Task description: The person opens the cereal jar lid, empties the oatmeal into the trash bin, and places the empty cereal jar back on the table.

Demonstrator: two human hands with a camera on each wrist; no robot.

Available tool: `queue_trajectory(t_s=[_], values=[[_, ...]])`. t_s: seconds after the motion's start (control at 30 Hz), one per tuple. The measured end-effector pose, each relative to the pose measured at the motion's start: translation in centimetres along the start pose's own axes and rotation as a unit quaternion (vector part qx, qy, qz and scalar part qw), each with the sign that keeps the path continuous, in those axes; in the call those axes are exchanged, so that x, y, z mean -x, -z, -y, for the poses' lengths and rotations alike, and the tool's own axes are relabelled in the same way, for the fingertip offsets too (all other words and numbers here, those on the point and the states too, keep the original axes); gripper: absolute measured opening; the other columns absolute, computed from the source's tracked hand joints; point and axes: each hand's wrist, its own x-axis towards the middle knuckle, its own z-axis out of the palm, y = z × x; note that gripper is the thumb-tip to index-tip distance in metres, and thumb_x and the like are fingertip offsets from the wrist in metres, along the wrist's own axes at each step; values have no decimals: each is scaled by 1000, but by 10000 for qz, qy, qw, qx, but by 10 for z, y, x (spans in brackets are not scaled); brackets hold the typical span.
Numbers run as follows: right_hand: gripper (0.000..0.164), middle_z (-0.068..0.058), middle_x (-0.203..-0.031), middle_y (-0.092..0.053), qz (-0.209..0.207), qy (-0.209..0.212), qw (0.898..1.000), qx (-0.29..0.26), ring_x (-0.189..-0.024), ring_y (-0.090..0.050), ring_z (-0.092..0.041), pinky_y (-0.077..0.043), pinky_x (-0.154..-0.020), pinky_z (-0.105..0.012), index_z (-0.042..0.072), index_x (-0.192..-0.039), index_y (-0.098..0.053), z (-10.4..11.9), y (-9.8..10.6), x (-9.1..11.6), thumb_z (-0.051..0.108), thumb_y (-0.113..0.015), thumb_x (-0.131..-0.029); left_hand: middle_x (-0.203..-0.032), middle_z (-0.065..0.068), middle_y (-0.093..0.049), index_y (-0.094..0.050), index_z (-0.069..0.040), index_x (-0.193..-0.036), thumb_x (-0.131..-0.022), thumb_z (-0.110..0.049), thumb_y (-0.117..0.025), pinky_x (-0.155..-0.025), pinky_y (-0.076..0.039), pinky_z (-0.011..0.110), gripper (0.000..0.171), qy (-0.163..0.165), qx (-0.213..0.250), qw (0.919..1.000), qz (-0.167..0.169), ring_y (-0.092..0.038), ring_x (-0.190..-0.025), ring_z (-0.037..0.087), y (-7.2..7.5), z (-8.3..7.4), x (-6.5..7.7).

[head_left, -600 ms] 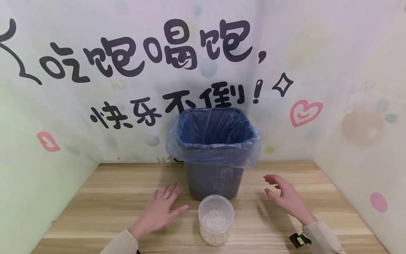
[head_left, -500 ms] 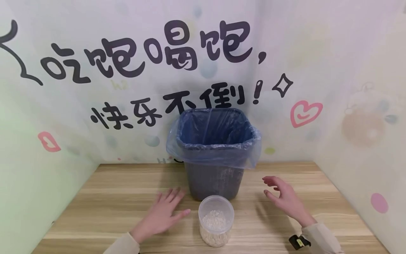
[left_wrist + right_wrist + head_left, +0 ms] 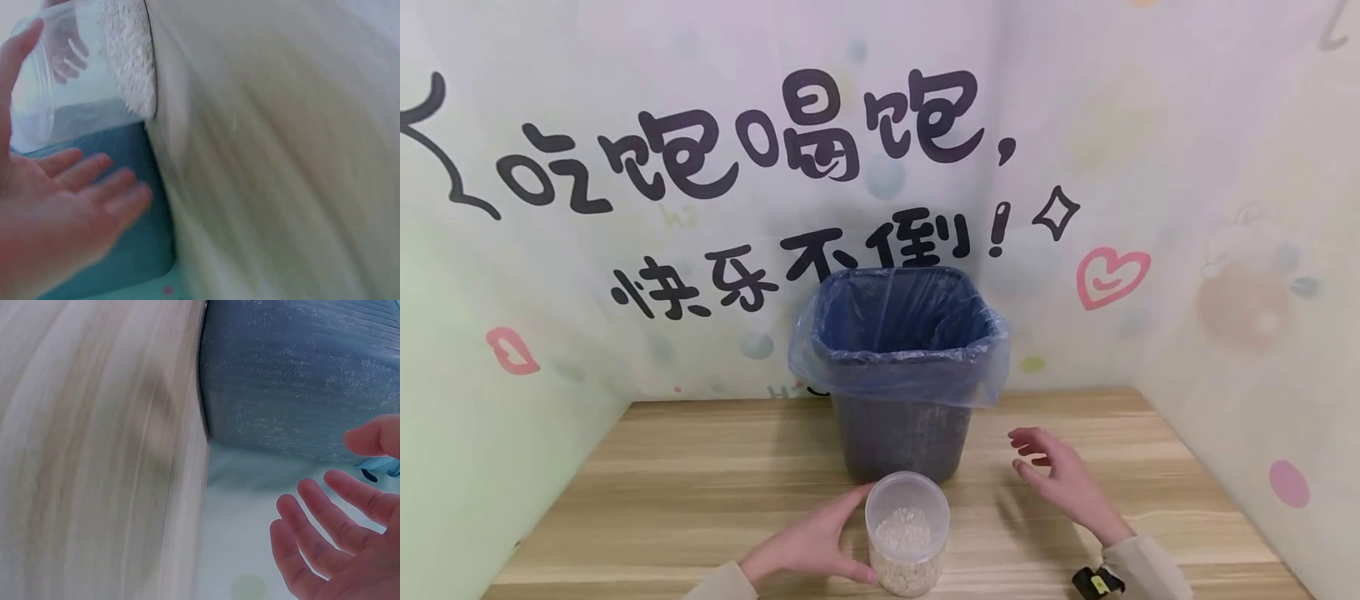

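Observation:
A clear plastic jar point(image 3: 907, 537), partly filled with pale flakes that look like oats, stands upright near the table's front. At its left side is my left hand point(image 3: 816, 537), thumb and fingers spread to either side of it. The left wrist view shows that hand point(image 3: 62, 206) close to the jar point(image 3: 87, 69); whether it touches cannot be told. My right hand point(image 3: 1063, 479) hovers over the table to the right, holding nothing, fingers loosely bent. Behind the jar stands a dark bin point(image 3: 902, 433) lined with a blue plastic bag point(image 3: 808, 358).
The wood-grain table point(image 3: 700, 467) runs back to a pale wall point(image 3: 587, 275) with black lettering. Side walls close in left and right. A black strap point(image 3: 1097, 583) is on my right wrist.
My left hand has moved right, from the table beside the jar to right against its left side. The right hand has stayed about where it was. The head view has tilted slightly up.

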Motion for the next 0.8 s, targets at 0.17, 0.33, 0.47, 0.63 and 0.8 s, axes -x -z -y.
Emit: queue_trajectory(t_s=[0.17,0.33,0.47,0.63,0.8], values=[[34,-4,-104,-65,83,-93,9999,-35,-90,-63,-27,-54,-74,-41,4,-117,-61,1,-3,-1,-1,-68,-84,-141,15,-44,-29,-8,-147,-71,-15,-87,-106,-34,34,96,-279,1478,9880,356,-42,-129,28,-10,4,-15],[34,-4,-103,-65,26,-50,9999,-83,-88,-63,-25,-54,-72,-41,3,-116,-61,-1,-6,1,-4,-68,-84,-139,20,-42,-27,-6,-146,-66,-5,-88,-107,-32,35,100,-418,1805,9816,469,-42,-127,32,-17,9,-24],[36,-4,-102,-65,-53,48,9999,-117,-87,-63,-23,-54,-70,-40,2,-117,-61,0,-7,0,-6,-69,-82,-138,17,-45,-30,-8,-145,-64,-3,-89,-107,-30,34,100,-311,1884,9806,443,-43,-126,29,-18,11,-29],[35,-4,-103,-65,20,-33,9997,-253,-88,-64,-22,-54,-73,-40,4,-116,-61,3,-8,-3,-5,-68,-83,-135,17,-48,-35,-7,-143,-65,-6,-89,-105,-34,34,95,-292,1922,9803,361,-46,-123,29,-18,11,-31],[33,-4,-101,-65,29,14,9997,-245,-88,-64,-23,-54,-73,-39,3,-114,-61,6,-9,-6,-5,-66,-83,-134,17,-48,-36,-7,-142,-66,-7,-88,-103,-37,34,92,-331,2003,9786,331,-48,-122,28,-17,11,-30]])
